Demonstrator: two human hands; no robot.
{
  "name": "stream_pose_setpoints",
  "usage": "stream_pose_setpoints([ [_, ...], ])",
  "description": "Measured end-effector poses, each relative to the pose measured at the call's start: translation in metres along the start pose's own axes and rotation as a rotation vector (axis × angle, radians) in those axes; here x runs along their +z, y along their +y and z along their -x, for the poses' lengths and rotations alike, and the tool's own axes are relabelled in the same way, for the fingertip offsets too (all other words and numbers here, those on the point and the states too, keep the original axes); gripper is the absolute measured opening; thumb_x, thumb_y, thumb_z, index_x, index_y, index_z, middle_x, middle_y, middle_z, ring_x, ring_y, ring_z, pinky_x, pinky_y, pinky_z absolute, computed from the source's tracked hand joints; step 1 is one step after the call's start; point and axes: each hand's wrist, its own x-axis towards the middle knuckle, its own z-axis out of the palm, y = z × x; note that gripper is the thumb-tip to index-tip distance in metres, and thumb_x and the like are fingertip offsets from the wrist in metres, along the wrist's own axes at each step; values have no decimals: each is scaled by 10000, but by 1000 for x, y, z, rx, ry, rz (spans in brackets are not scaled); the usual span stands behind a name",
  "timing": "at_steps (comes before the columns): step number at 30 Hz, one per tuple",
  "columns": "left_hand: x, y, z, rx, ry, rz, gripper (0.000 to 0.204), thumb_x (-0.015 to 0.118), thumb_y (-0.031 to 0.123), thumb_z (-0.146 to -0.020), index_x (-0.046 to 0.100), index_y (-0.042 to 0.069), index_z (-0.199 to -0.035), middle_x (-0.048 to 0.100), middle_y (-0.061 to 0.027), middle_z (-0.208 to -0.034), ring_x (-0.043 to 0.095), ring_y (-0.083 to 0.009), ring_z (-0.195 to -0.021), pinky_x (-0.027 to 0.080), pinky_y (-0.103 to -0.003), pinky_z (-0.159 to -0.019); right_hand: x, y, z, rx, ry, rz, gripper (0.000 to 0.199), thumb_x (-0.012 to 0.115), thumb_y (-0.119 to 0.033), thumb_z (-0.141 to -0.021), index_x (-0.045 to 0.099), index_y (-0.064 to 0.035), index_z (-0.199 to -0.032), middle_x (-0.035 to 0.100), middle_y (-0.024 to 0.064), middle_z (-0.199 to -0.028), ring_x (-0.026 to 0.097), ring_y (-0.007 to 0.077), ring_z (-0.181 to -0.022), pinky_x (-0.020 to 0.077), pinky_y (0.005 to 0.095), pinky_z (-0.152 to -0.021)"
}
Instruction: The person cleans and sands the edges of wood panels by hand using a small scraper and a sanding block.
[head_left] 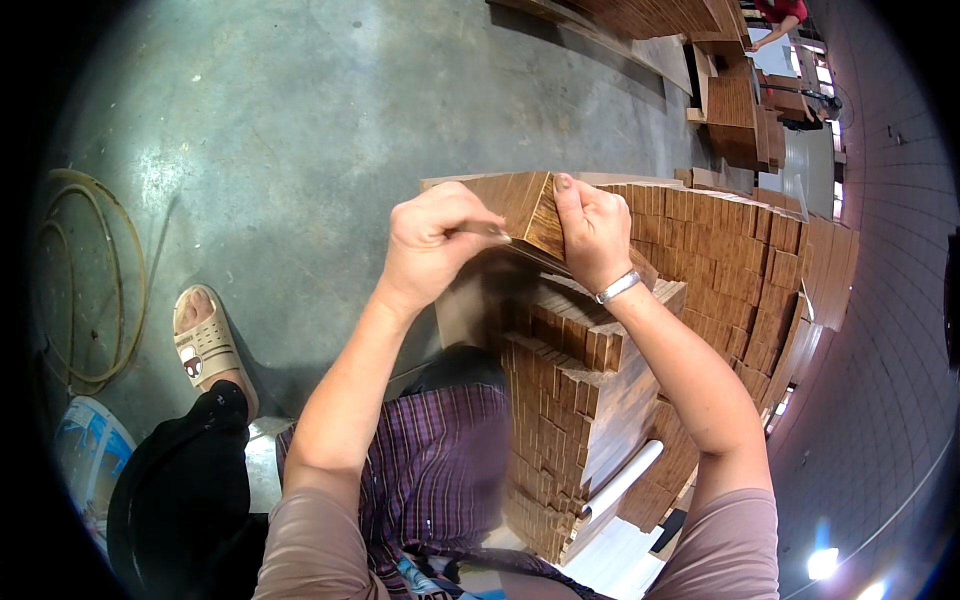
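In front of me a brown wood-grain board is held up between my two hands, its end turned up toward me. My left hand is closed in a pinch at the board's left edge, thumb below and forefinger above. On the other side my right hand wraps round the board's end, its thumb pressed on the near corner. A silver bracelet circles the right wrist. Just beneath the hands stands a stack of wooden boards, ends facing out. The undersides of the fingers are partly hidden.
Another tall stack of boards rises to the right. A white roll lies by the nearer stack. On the left are a coiled hose and a bucket on the grey floor. Another person is far off at upper right.
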Motion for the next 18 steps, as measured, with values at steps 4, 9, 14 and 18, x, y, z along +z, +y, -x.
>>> stream_pose_setpoints([
  [4,5,2,9,-228,133,200,259,791,-62,-695,724,45,-921,583,7,-872,535,-63,-734,426,-196,-635,2,1,1,-22,25,-8,487,476,-440,-971,706,-42,-809,591,231,-658,598,437,-671,472,477,-602],
  [9,16,-1,23,-138,191,-83,238,784,-65,-683,732,56,-881,569,13,-810,515,-76,-658,417,-214,-583,1,2,1,3,15,10,489,482,-439,-968,698,-39,-789,584,232,-653,592,438,-667,466,477,-595],
  [14,-1,-33,61,-310,385,-72,203,772,-85,-718,712,26,-878,568,-2,-829,541,-74,-727,437,-216,-620,2,-5,-1,-20,25,-5,494,483,-437,-966,690,-34,-771,575,233,-641,585,439,-655,458,479,-589],
  [18,28,17,28,-226,324,-69,345,768,-90,-707,725,72,-1009,571,14,-914,536,-74,-793,438,-209,-621,2,4,2,0,22,-15,511,477,-449,-965,686,-28,-766,565,236,-632,579,439,-647,455,475,-586],
])
